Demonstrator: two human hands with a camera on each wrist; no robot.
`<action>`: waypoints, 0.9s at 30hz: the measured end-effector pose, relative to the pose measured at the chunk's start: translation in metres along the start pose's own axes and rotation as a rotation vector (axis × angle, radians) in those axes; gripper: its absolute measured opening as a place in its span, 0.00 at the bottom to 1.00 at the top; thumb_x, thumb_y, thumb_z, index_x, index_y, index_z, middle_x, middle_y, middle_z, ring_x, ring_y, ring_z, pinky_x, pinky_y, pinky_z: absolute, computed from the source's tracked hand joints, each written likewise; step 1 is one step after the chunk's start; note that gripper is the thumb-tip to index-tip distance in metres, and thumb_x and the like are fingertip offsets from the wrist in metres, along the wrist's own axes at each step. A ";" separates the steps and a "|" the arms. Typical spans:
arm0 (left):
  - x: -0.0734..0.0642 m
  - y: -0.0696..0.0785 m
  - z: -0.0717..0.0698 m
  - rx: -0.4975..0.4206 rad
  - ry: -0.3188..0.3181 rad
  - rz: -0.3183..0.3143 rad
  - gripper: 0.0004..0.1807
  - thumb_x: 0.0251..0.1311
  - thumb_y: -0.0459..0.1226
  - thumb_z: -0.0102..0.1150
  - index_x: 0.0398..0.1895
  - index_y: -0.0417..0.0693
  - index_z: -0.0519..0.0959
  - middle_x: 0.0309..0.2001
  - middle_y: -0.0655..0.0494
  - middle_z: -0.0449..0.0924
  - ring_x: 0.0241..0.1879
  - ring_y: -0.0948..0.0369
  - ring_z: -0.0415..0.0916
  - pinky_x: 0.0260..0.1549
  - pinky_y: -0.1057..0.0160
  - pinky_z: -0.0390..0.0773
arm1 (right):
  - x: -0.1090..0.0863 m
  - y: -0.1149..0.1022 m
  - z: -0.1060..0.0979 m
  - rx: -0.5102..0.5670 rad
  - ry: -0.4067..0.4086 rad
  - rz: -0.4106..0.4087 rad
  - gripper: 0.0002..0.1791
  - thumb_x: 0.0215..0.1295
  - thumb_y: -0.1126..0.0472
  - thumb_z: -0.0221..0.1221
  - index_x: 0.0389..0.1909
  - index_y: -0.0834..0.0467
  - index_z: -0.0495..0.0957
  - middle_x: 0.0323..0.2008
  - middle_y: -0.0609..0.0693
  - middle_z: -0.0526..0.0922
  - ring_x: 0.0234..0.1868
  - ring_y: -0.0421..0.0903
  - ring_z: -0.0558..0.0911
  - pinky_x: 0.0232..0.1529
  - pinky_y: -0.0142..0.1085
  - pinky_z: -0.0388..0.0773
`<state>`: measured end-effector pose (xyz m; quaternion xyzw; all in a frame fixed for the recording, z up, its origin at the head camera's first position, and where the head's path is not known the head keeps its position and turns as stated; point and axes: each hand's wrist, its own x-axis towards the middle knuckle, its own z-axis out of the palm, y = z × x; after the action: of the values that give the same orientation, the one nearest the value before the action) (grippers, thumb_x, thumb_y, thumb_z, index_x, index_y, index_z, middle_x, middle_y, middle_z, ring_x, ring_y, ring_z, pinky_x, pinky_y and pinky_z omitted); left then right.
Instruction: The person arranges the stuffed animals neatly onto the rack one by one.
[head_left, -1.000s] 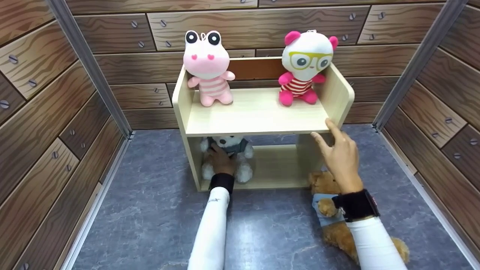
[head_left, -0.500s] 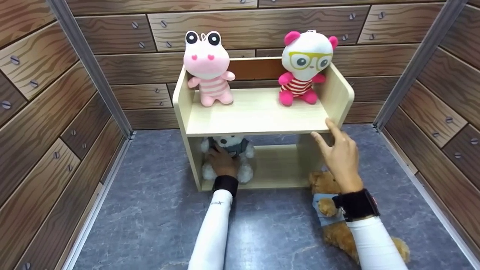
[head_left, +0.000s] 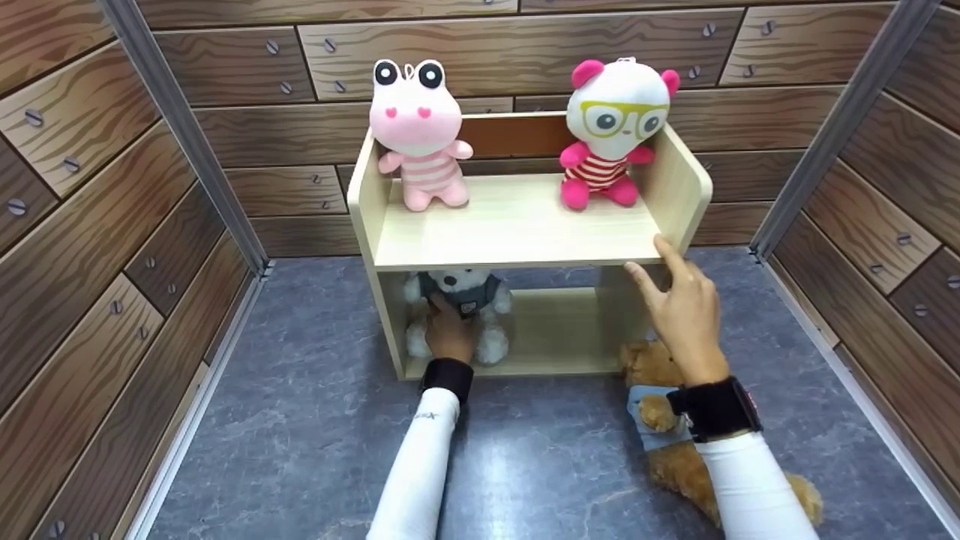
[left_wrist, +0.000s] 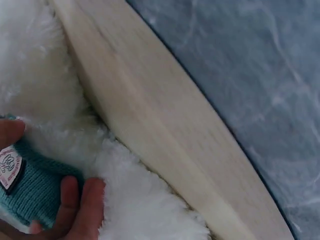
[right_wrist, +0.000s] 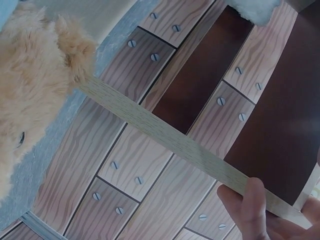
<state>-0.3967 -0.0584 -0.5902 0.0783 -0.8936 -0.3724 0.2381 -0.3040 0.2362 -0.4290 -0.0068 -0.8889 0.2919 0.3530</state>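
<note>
A white plush dog [head_left: 491,341] in a teal knit vest [left_wrist: 35,185] sits at the left of the lower compartment of a small wooden shelf [head_left: 525,236]. My left hand [head_left: 450,330] is in front of its belly. Its curled fingers hold the vest and fur in the left wrist view. At the shelf's right front corner, my right hand [head_left: 686,315] grips the board, with finger and thumb at the edge of the upper level. A brown teddy bear [head_left: 679,469] in light blue lies on the floor beneath my right forearm.
A pink striped plush frog [head_left: 424,154] sits at the left of the upper level. A plush panda [head_left: 611,142] with yellow glasses sits at its right. Wood-patterned walls [head_left: 112,300] enclose the grey floor [head_left: 315,435] on the left, back and right.
My left hand has shifted slightly over the dog's front, showing more of its vest. The dog stays in about the same place. My right hand has kept its place on the shelf.
</note>
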 end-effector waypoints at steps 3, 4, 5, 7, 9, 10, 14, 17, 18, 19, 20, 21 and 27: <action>0.000 0.000 -0.002 0.011 -0.027 0.028 0.50 0.55 0.47 0.69 0.72 0.28 0.56 0.65 0.25 0.67 0.56 0.35 0.74 0.46 0.40 0.79 | 0.000 0.000 0.000 0.006 0.005 -0.002 0.33 0.64 0.44 0.65 0.67 0.53 0.74 0.44 0.73 0.82 0.44 0.73 0.81 0.47 0.62 0.75; 0.000 0.000 -0.004 0.009 -0.035 0.035 0.51 0.54 0.47 0.71 0.72 0.27 0.57 0.65 0.24 0.66 0.57 0.34 0.73 0.46 0.39 0.78 | 0.000 0.000 0.000 0.008 0.004 -0.002 0.33 0.64 0.44 0.65 0.67 0.53 0.74 0.44 0.73 0.82 0.44 0.73 0.81 0.47 0.62 0.75; 0.000 -0.001 -0.005 0.007 -0.045 0.042 0.50 0.53 0.48 0.72 0.71 0.27 0.60 0.64 0.24 0.67 0.57 0.34 0.73 0.46 0.39 0.78 | 0.000 0.000 0.000 0.009 0.003 -0.001 0.33 0.64 0.44 0.64 0.67 0.53 0.74 0.44 0.73 0.82 0.44 0.73 0.81 0.48 0.62 0.75; -0.001 -0.001 -0.007 0.009 -0.062 0.062 0.44 0.51 0.48 0.73 0.65 0.29 0.70 0.60 0.24 0.71 0.54 0.34 0.75 0.43 0.38 0.79 | 0.000 0.000 0.000 0.009 0.003 0.001 0.33 0.64 0.44 0.64 0.67 0.53 0.74 0.45 0.73 0.82 0.45 0.73 0.81 0.48 0.62 0.75; -0.004 -0.002 -0.008 0.019 -0.070 0.088 0.35 0.50 0.49 0.73 0.55 0.31 0.80 0.52 0.26 0.77 0.49 0.36 0.77 0.39 0.38 0.79 | 0.000 0.000 0.000 0.006 0.006 0.001 0.33 0.64 0.44 0.65 0.67 0.53 0.74 0.45 0.73 0.82 0.45 0.73 0.80 0.48 0.62 0.75; -0.005 -0.003 -0.008 0.028 -0.070 0.105 0.31 0.50 0.50 0.73 0.49 0.33 0.83 0.48 0.28 0.79 0.47 0.36 0.77 0.38 0.38 0.79 | 0.000 0.000 0.001 0.005 0.007 0.001 0.33 0.64 0.44 0.65 0.67 0.53 0.74 0.46 0.73 0.82 0.45 0.73 0.80 0.48 0.62 0.75; -0.012 -0.004 -0.008 0.073 -0.063 0.194 0.27 0.52 0.51 0.69 0.38 0.33 0.86 0.44 0.31 0.82 0.47 0.36 0.77 0.41 0.39 0.79 | 0.000 0.000 0.002 -0.001 0.008 -0.001 0.33 0.64 0.44 0.65 0.67 0.52 0.74 0.45 0.73 0.82 0.45 0.74 0.80 0.47 0.62 0.75; -0.016 -0.004 -0.008 0.099 -0.069 0.237 0.28 0.55 0.51 0.66 0.39 0.30 0.85 0.48 0.31 0.82 0.51 0.34 0.75 0.48 0.39 0.77 | 0.000 -0.001 0.003 -0.001 0.003 0.001 0.33 0.64 0.44 0.64 0.67 0.52 0.74 0.45 0.73 0.82 0.45 0.73 0.80 0.47 0.62 0.75; -0.017 -0.003 -0.009 0.107 -0.075 0.242 0.28 0.56 0.51 0.65 0.39 0.30 0.86 0.49 0.32 0.82 0.52 0.34 0.75 0.50 0.39 0.76 | 0.000 -0.002 0.003 0.000 0.001 0.001 0.33 0.64 0.43 0.64 0.67 0.52 0.74 0.45 0.73 0.82 0.45 0.73 0.80 0.47 0.62 0.75; -0.018 -0.003 -0.009 0.112 -0.076 0.245 0.27 0.57 0.51 0.65 0.37 0.31 0.86 0.48 0.32 0.82 0.52 0.34 0.75 0.50 0.39 0.76 | 0.000 -0.002 0.002 0.000 0.000 0.003 0.33 0.64 0.43 0.64 0.67 0.52 0.74 0.45 0.73 0.82 0.45 0.74 0.80 0.47 0.62 0.74; -0.018 -0.002 -0.009 0.117 -0.079 0.243 0.27 0.57 0.51 0.64 0.38 0.31 0.86 0.48 0.32 0.83 0.51 0.34 0.76 0.50 0.39 0.76 | 0.000 -0.002 0.002 0.000 -0.001 0.003 0.33 0.64 0.43 0.64 0.67 0.52 0.74 0.45 0.73 0.82 0.45 0.74 0.80 0.47 0.62 0.74; -0.019 -0.002 -0.009 0.114 -0.081 0.239 0.27 0.58 0.51 0.64 0.39 0.31 0.86 0.48 0.32 0.83 0.51 0.35 0.76 0.49 0.39 0.76 | 0.000 -0.002 0.002 0.002 -0.001 0.003 0.33 0.64 0.43 0.64 0.67 0.52 0.74 0.45 0.73 0.82 0.45 0.74 0.80 0.48 0.62 0.74; -0.022 -0.001 -0.008 0.146 -0.118 0.259 0.29 0.61 0.52 0.61 0.37 0.30 0.86 0.45 0.32 0.83 0.49 0.35 0.77 0.46 0.39 0.77 | 0.000 0.000 0.001 0.007 0.016 -0.005 0.32 0.63 0.45 0.65 0.66 0.53 0.75 0.43 0.73 0.82 0.44 0.74 0.80 0.47 0.62 0.74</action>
<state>-0.3731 -0.0569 -0.5936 -0.0423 -0.9332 -0.2769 0.2250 -0.3047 0.2353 -0.4299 -0.0058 -0.8849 0.2943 0.3610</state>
